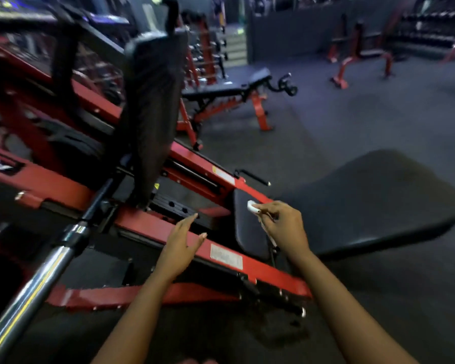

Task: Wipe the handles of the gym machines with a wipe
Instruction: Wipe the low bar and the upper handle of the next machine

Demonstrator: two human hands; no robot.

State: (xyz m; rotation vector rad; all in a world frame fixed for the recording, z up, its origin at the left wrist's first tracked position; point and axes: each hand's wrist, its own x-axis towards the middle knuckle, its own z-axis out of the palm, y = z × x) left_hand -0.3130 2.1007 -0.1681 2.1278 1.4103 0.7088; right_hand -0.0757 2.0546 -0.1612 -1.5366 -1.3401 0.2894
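- Two bare forearms rise from the bottom edge towards the middle of the frame.
- Left hand (pixel 181 241), just left of centre, is open: fingers straight and together, thumb apart, holding nothing. It hovers over the red frame rail (pixel 142 223) of a plate-loaded gym machine; whether it touches the rail cannot be told.
- Right hand (pixel 283 227), just right of centre, has its fingers curled and pinches a small folded white wipe (pixel 252 207) at the fingertips.
- That wipe sticks out up and to the left of the right hand, over the spot where a red rail meets the edge of a black seat pad (pixel 365 206). It sits apart from the left hand, up and to its right.
- Just above the wipe is a slim black handle (pixel 254 177) jutting from the red frame, near the wipe but not touching it.
- Lower left holds a long chrome bar (pixel 32 282) running diagonally, and an upright black back pad (pixel 155 101) stands at upper centre left.
- Farther off, at upper centre, an adjustable bench (pixel 229 85) stands on dark rubber flooring. The whole view is motion-blurred.
- Judged step: an approach, with no handle under the wipe yet.
- Likely next move: carry the wipe up to the slim black handle, wrap it round the grip and rub along its length.
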